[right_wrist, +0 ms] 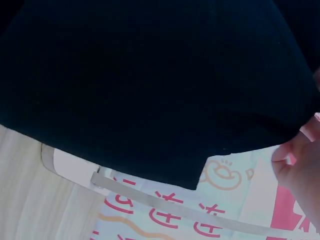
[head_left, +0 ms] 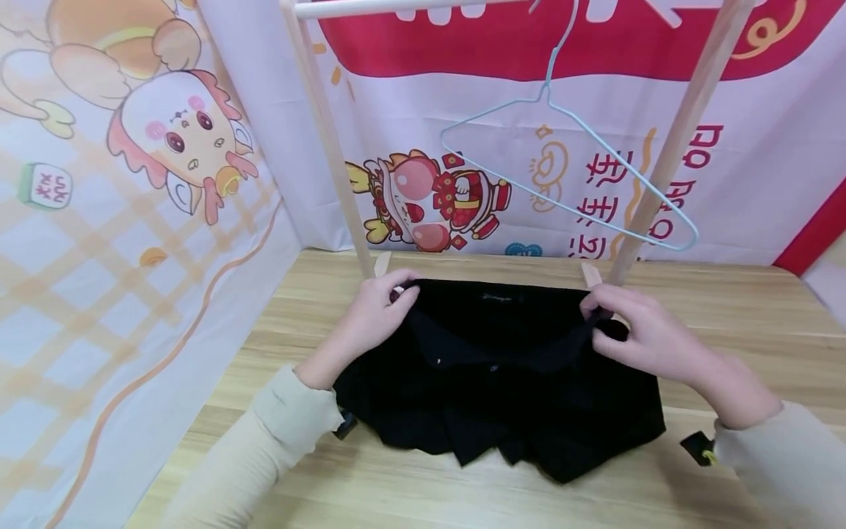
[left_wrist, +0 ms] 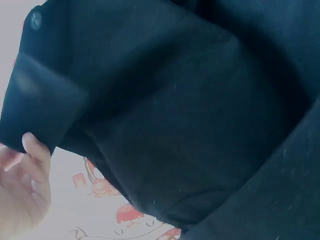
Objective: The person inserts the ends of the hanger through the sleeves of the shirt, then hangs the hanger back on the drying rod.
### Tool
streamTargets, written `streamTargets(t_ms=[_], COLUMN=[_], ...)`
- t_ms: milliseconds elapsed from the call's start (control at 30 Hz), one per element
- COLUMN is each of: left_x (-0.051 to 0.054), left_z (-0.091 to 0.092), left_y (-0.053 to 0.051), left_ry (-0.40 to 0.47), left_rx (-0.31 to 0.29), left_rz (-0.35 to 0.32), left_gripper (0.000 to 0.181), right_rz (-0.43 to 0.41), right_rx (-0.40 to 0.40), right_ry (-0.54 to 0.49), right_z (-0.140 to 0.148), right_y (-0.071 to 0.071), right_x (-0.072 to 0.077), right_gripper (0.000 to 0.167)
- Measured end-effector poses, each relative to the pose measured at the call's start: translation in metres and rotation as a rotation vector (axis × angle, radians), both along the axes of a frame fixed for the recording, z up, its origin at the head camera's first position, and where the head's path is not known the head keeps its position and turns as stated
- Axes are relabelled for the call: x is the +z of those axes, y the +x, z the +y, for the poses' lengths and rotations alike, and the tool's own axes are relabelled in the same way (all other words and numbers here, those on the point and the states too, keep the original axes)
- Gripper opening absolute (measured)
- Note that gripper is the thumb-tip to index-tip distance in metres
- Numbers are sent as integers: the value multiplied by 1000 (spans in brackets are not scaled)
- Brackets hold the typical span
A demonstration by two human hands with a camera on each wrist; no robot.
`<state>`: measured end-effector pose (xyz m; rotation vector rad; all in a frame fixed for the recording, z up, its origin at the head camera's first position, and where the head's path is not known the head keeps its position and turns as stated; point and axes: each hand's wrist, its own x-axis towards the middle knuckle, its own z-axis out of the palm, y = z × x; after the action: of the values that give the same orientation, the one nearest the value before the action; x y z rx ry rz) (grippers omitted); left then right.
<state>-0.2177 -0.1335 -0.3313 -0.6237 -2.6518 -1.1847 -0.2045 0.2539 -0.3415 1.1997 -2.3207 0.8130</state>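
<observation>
A black skirt (head_left: 496, 411) is spread open at the waist above the table, its hem falling toward me in uneven folds. Inside the far edge of the waistband is a small label, and small buttons show on the nearer part. My left hand (head_left: 373, 312) pinches the waistband's left end between thumb and fingers. At the other end, my right hand (head_left: 651, 334) grips the waistband in the same way. Dark cloth fills most of both wrist views, with the left hand (left_wrist: 25, 185) and right hand (right_wrist: 300, 165) at its edges.
Beyond the skirt stands a rack with wooden posts (head_left: 681, 125) and a white top rail (head_left: 370, 7). A light blue wire hanger (head_left: 548, 84) hangs there, tilted. Printed cloth (head_left: 317, 147) lines the back and left of the wooden table (head_left: 277, 323).
</observation>
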Motion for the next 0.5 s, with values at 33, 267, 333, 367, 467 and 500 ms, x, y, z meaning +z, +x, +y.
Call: streamTargets(t_ms=[33, 267, 333, 367, 467, 500], left_x=[0, -8, -8, -8, -6, -6], left_z=[-2, -12, -16, -17, -22, -23], left_y=[0, 0, -2, -3, -4, -4], left_ry=[-14, -104, -24, 28, 149, 172], left_rx=[-4, -75, -96, -106, -128, -137], left_rz=[-36, -280, -323, -341, -397, -417], left_gripper=[21, 27, 26, 26, 29, 30], right_rz=[-10, -54, -17, 7, 70, 89], right_rx=[-9, -10, -9, -15, -41, -47], right_ry=[12, 85, 75, 69, 68, 76], right_z=[-1, -4, -4, -4, -2, -1], right_y=[0, -3, -5, -6, -8, -9], right_x=[-1, -12, -12, -12, -10, -10], right_gripper=[38, 45, 46, 47, 48, 47])
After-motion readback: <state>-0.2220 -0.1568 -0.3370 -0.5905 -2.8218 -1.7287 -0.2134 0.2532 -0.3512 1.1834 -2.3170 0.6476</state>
